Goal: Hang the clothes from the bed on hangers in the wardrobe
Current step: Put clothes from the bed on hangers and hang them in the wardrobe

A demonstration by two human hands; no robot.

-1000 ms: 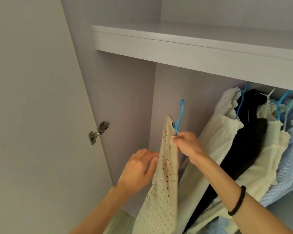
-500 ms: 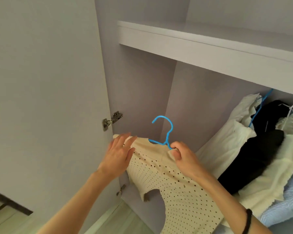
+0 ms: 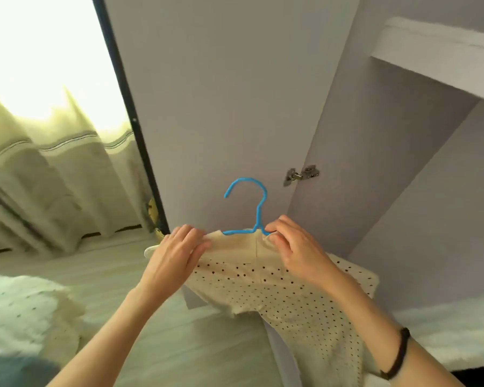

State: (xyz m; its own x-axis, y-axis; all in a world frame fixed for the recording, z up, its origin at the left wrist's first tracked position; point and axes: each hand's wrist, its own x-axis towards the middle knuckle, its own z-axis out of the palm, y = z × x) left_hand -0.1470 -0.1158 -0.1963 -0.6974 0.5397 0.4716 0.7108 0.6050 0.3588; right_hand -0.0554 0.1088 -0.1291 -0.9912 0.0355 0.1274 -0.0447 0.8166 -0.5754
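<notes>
The right hand has its grip closed on the neckline of the cream dotted top, fingers curled over the fabric just beside the base of the blue hanger. The left hand grips the top's other shoulder, fingers folded over the cloth edge. The top hangs on the hanger, held up between both hands in front of the open wardrobe door, hook upright and free. A black band circles the right wrist. A metal hinge sits on the door's edge, with curtains at left.
</notes>
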